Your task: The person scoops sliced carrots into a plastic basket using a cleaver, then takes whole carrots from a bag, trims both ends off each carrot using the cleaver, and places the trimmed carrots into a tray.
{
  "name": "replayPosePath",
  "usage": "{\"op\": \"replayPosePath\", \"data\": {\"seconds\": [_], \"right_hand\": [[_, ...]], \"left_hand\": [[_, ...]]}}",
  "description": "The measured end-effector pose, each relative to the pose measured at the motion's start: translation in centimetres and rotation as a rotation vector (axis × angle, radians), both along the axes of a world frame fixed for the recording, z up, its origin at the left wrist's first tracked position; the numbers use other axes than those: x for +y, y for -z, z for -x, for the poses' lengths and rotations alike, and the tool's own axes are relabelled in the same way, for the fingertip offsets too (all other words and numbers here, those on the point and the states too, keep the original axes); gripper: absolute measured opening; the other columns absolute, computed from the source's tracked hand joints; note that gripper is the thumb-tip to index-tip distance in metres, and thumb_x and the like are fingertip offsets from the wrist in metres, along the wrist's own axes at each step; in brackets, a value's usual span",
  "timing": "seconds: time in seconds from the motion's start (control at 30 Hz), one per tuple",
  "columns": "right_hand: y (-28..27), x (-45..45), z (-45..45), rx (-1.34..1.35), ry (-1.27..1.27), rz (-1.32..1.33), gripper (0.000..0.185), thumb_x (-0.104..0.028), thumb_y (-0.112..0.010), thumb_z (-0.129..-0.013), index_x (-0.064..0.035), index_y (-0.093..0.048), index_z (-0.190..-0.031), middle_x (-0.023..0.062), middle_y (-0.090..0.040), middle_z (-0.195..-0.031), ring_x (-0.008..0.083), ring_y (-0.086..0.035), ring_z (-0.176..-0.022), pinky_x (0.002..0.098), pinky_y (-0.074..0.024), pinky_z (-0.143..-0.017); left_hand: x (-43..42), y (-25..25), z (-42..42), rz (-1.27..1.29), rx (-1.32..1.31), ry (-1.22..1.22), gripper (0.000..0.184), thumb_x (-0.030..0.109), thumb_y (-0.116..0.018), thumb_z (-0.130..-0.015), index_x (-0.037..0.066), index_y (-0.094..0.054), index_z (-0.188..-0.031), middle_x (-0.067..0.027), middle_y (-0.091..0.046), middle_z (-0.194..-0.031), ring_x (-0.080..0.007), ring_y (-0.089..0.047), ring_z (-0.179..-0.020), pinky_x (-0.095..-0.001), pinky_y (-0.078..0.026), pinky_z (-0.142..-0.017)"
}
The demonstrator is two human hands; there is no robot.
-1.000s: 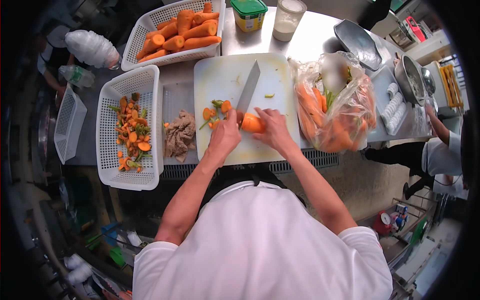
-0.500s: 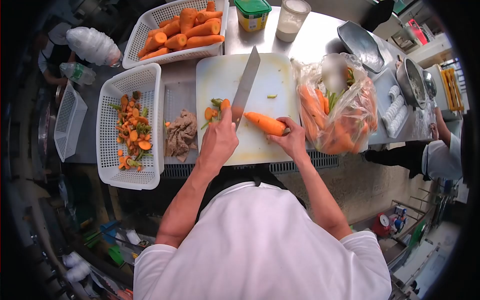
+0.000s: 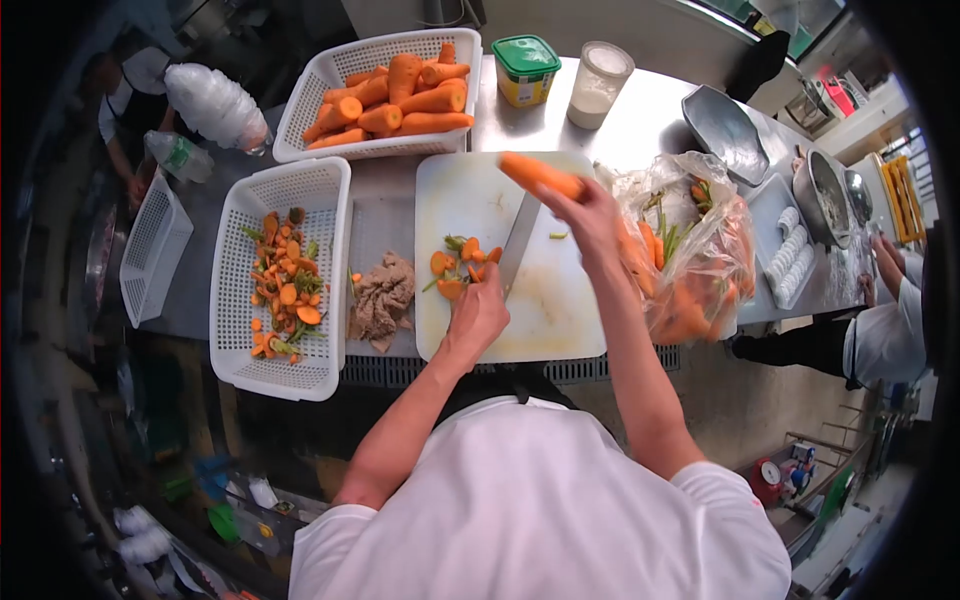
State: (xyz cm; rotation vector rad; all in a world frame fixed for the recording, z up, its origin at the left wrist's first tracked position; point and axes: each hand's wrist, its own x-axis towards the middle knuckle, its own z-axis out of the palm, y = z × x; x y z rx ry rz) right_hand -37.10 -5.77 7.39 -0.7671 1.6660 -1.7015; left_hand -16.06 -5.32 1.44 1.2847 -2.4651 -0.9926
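Note:
My left hand (image 3: 480, 318) is closed on the handle end of a knife (image 3: 521, 240), whose blade points up across the white cutting board (image 3: 550, 310). Its fingers are beside carrot end slices (image 3: 450, 288) and green tops on the board's left half. Raised over the upper right of the board, my right hand (image 3: 590, 215) grips a whole carrot (image 3: 538, 176) by its thick end, with the other end pointing up and left. A small green bit (image 3: 558, 236) lies right of the blade.
White baskets hold whole carrots (image 3: 405, 80) at the back and carrot trimmings (image 3: 288, 290) at left. A brown cloth (image 3: 382, 300) lies beside the board. Right are a plastic bag of carrots (image 3: 690, 270) and a tray (image 3: 790, 245). Behind stand a green-lidded tub (image 3: 525, 72) and a jar (image 3: 600, 85). People stand at both sides.
My right hand has lifted the carrot from the board, up and toward the back. The knife has stayed in my left hand, which is now lower in view. The whole view has shifted.

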Motion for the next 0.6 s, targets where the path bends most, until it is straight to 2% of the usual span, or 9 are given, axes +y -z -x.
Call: {"op": "replayPosePath", "data": {"seconds": [0.1, 0.13, 0.2, 0.3, 0.37, 0.47, 0.53, 0.57, 0.6], "right_hand": [[-1.9, -10.2, -1.6, -0.12, -0.134, 0.047, 0.047, -0.035, -0.088, -0.076, 0.0013, -0.073, -0.101, 0.0034, -0.071, -0.082, 0.0081, -0.062, -0.067, 0.0222, -0.0477, -0.057], [-2.5, -13.3, -2.3, -0.184, -0.133, 0.008, 0.046, -0.035, -0.087, -0.078, 0.0016, -0.073, -0.102, 0.0038, -0.073, -0.086, 0.01, -0.065, -0.071, 0.0234, -0.0527, -0.06], [-1.1, -19.2, -2.9, -0.394, -0.261, 0.16, 0.048, -0.031, -0.085, -0.08, 0.0029, -0.07, -0.11, 0.012, -0.073, -0.1, 0.0151, -0.071, -0.078, 0.028, -0.0606, -0.064], [-1.2, -21.0, -2.4, -0.57, -0.163, 0.142, 0.055, -0.031, -0.086, -0.079, 0.0075, -0.067, -0.113, 0.0156, -0.073, -0.104, 0.0176, -0.072, -0.08, 0.0291, -0.0617, -0.064], [-3.0, -18.2, -0.6, -0.158, -0.133, 0.162, 0.054, -0.031, -0.084, -0.08, 0.0093, -0.067, -0.112, 0.0152, -0.073, -0.104, 0.019, -0.072, -0.08, 0.0279, -0.0622, -0.066], [-2.6, -10.1, 6.4, 0.554, -0.072, 0.088, 0.024, -0.014, -0.073, -0.077, 0.002, -0.075, -0.095, 0.014, -0.075, -0.084, 0.0218, -0.074, -0.079, 0.0354, -0.0582, -0.077], [-1.1, -4.8, 12.4, 0.884, -0.162, -0.343, 0.016, -0.007, -0.062, -0.079, 0.0038, -0.073, -0.083, 0.0227, -0.073, -0.087, 0.0348, -0.073, -0.081, 0.0415, -0.0583, -0.076], [0.7, -3.1, 15.6, 1.112, -0.261, -0.666, 0.013, -0.006, -0.064, -0.077, 0.0035, -0.071, -0.079, 0.0236, -0.073, -0.09, 0.0372, -0.072, -0.084, 0.0431, -0.0581, -0.076], [0.5, -1.0, 17.0, 1.299, -0.404, -1.025, 0.017, -0.015, -0.071, -0.076, 0.0004, -0.074, -0.082, 0.0179, -0.075, -0.09, 0.0341, -0.073, -0.085, 0.0414, -0.0582, -0.075]], "left_hand": [[0.1, -0.8, 0.2, -0.037, -0.056, 0.01, 0.041, 0.007, -0.052, -0.094, -0.005, -0.038, -0.13, -0.0357, -0.064, -0.081, -0.0543, -0.063, -0.082, -0.059, -0.049, -0.07], [0.0, -0.8, 0.4, -0.055, -0.115, 0.004, 0.042, 0.008, -0.052, -0.094, -0.004, -0.037, -0.132, -0.0364, -0.064, -0.083, -0.0551, -0.063, -0.084, -0.0599, -0.048, -0.072], [0.4, -2.1, 0.7, -0.069, -0.108, -0.025, 0.03, 0.005, -0.05, -0.094, -0.004, -0.041, -0.121, -0.0363, -0.065, -0.088, -0.0548, -0.063, -0.089, -0.0603, -0.048, -0.076], [0.6, -2.8, 0.9, -0.076, -0.12, -0.038, 0.033, 0.006, -0.051, -0.095, -0.005, -0.04, -0.124, -0.0356, -0.065, -0.087, -0.0544, -0.063, -0.088, -0.0595, -0.048, -0.073], [0.7, -1.6, 0.5, -0.049, -0.069, -0.016, 0.034, 0.006, -0.052, -0.095, -0.005, -0.039, -0.125, -0.0354, -0.065, -0.086, -0.0541, -0.063, -0.087, -0.0588, -0.048, -0.072], [0.6, -2.0, 0.2, -0.052, -0.036, -0.022, 0.038, 0.005, -0.052, -0.095, -0.006, -0.038, -0.128, -0.0347, -0.065, -0.085, -0.0531, -0.064, -0.085, -0.0571, -0.049, -0.07], [0.4, -2.1, 0.1, -0.084, -0.048, -0.034, 0.039, 0.005, -0.052, -0.095, -0.007, -0.038, -0.13, -0.0343, -0.065, -0.085, -0.0525, -0.064, -0.084, -0.0562, -0.049, -0.069], [0.3, -1.8, 0.1, -0.051, -0.034, -0.026, 0.041, 0.005, -0.052, -0.095, -0.007, -0.037, -0.131, -0.0342, -0.065, -0.084, -0.0523, -0.064, -0.083, -0.0559, -0.049, -0.068], [0.4, -1.6, 0.0, -0.018, -0.023, -0.013, 0.042, 0.005, -0.052, -0.095, -0.008, -0.037, -0.133, -0.0342, -0.065, -0.084, -0.0521, -0.064, -0.082, -0.0556, -0.049, -0.068]]}}
